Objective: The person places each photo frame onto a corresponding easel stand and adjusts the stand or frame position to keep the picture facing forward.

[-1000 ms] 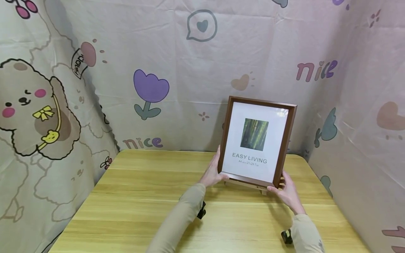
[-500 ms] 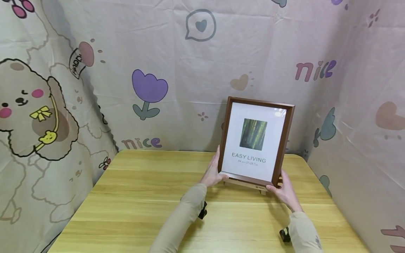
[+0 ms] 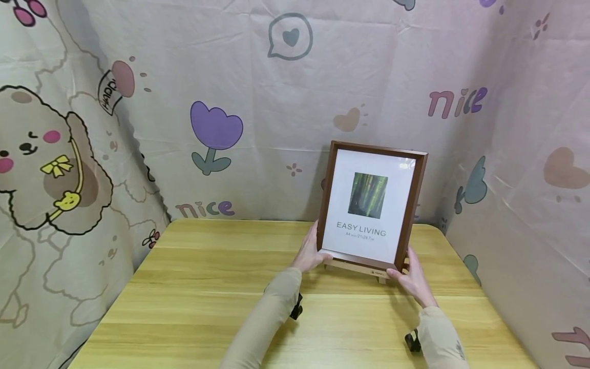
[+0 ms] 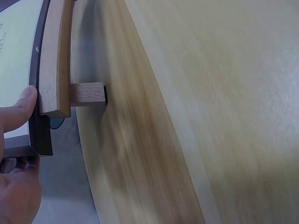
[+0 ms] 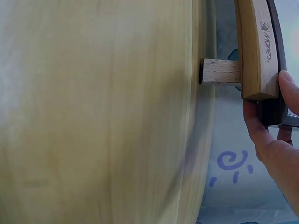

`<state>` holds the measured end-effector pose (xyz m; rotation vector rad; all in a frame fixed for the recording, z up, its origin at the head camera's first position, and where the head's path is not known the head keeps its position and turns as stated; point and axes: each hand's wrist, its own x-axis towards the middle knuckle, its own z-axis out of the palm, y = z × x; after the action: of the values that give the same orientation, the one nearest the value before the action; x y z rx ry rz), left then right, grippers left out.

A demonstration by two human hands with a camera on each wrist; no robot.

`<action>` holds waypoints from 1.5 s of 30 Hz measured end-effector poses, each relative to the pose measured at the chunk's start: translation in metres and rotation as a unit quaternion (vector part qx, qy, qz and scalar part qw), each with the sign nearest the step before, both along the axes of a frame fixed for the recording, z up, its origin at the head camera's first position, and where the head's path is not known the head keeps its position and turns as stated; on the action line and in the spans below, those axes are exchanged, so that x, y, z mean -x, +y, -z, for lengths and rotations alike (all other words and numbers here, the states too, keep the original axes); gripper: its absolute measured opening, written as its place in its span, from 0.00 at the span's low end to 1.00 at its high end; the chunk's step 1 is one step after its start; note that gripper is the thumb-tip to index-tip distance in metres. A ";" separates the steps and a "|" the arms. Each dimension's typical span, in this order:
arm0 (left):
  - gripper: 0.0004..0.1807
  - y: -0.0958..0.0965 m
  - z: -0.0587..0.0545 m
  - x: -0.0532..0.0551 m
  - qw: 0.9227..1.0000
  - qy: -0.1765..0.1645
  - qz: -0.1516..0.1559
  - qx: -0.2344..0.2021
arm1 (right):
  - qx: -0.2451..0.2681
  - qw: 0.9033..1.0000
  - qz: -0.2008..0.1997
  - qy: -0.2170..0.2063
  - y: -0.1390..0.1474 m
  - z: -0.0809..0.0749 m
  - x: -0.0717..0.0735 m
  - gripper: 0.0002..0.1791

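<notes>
A brown picture frame (image 3: 328, 200) with a white "EASY LIVING" insert stands tilted back on a small wooden easel (image 3: 355, 267) at the table's far right. At the frame's lower left corner my left hand (image 3: 310, 252) grips it, thumb on the front and fingers behind, as the left wrist view also shows. My right hand (image 3: 416, 279) holds the lower right corner, its thumb on the front edge. In the right wrist view, fingers reach under the end of the easel's ledge (image 5: 261, 51). The back of the easel is hidden by the picture frame.
The wooden table (image 3: 221, 297) reaches back to a patterned cloth backdrop (image 3: 276, 102), which also hangs at both sides. A short easel leg (image 4: 88, 94) rests on the tabletop. A black wrist camera (image 3: 413, 340) sits at the right cuff.
The view has shifted slightly, so everything sits a little further left. Both hands keep their hold on the picture frame, which stays nearly in place on the easel.
</notes>
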<state>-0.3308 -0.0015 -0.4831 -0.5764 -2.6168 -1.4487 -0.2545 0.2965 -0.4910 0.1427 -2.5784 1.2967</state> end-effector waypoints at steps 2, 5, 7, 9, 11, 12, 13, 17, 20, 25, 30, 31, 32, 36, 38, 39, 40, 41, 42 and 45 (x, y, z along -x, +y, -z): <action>0.63 0.001 0.001 0.001 1.000 0.002 0.000 -0.004 | 0.006 1.000 -0.002 -0.002 0.000 0.000 0.000 0.48; 0.63 0.001 0.001 0.002 1.000 0.007 0.003 -0.011 | 0.013 1.000 -0.003 -0.009 0.001 0.001 0.000 0.49; 0.62 0.002 0.002 0.002 1.000 0.016 0.007 -0.015 | 0.018 1.000 -0.003 -0.014 0.001 0.001 0.000 0.50; 0.62 0.002 0.002 0.002 1.000 0.018 0.010 -0.017 | 0.024 1.000 -0.004 -0.019 0.001 0.001 0.000 0.51; 0.62 0.002 0.003 0.002 1.000 0.022 0.012 -0.019 | 0.031 0.999 -0.005 -0.023 0.001 0.001 -0.001 0.52; 0.62 0.002 0.003 0.003 0.999 0.022 0.013 -0.019 | 0.034 0.999 -0.006 -0.025 0.001 0.001 -0.001 0.52; 0.62 0.002 0.004 0.003 0.999 0.022 0.014 -0.020 | 0.037 0.999 -0.006 -0.027 0.001 0.000 -0.001 0.52; 0.63 0.002 0.005 0.003 0.999 0.018 0.017 -0.022 | 0.043 0.998 -0.005 -0.035 0.002 0.000 -0.001 0.53; 0.64 0.001 0.007 0.003 0.999 0.014 0.019 -0.024 | 0.046 0.998 0.000 -0.041 0.002 0.001 -0.001 0.53; 0.64 -0.001 0.010 0.003 0.999 0.015 0.028 -0.026 | 0.044 0.998 0.009 -0.044 0.001 0.000 0.000 0.52; 0.62 -0.004 0.012 0.000 0.997 0.001 0.050 -0.059 | 0.050 0.998 0.007 -0.048 0.001 0.000 -0.001 0.52; 0.61 -0.004 0.013 -0.001 0.996 -0.006 0.053 -0.066 | 0.054 0.997 0.005 -0.049 0.001 0.000 -0.001 0.52; 0.60 -0.005 0.013 -0.002 0.996 -0.013 0.057 -0.074 | 0.058 0.997 0.003 -0.052 0.001 0.000 -0.001 0.52; 0.56 -0.006 0.016 -0.003 0.994 -0.038 0.058 -0.086 | 0.066 0.995 -0.006 -0.072 0.001 -0.001 0.000 0.53; 0.56 -0.006 0.017 -0.004 0.994 -0.045 0.056 -0.085 | 0.062 0.994 -0.004 -0.085 0.001 -0.003 0.000 0.53; 0.56 -0.006 0.017 -0.004 0.994 -0.045 0.055 -0.082 | 0.058 0.994 -0.002 -0.091 0.001 -0.003 0.000 0.53; 0.56 -0.006 0.017 -0.003 0.994 -0.045 0.053 -0.080 | 0.055 0.994 -0.001 -0.097 0.001 -0.004 0.000 0.53; 0.56 -0.006 0.017 -0.004 0.995 -0.046 0.052 -0.077 | 0.051 0.994 0.000 -0.102 0.001 -0.005 0.000 0.52; 0.56 -0.007 0.017 -0.004 0.995 -0.047 0.050 -0.074 | 0.050 0.993 0.002 -0.106 0.000 -0.006 0.000 0.52; 0.56 -0.007 0.017 -0.005 0.995 -0.052 0.048 -0.064 | 0.050 0.992 0.006 -0.119 0.000 -0.007 -0.001 0.52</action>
<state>-0.3262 -0.0082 -0.5006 -0.6351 -2.5803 -1.7052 -0.2538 0.2961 -0.4840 -0.0504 -2.6936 1.5195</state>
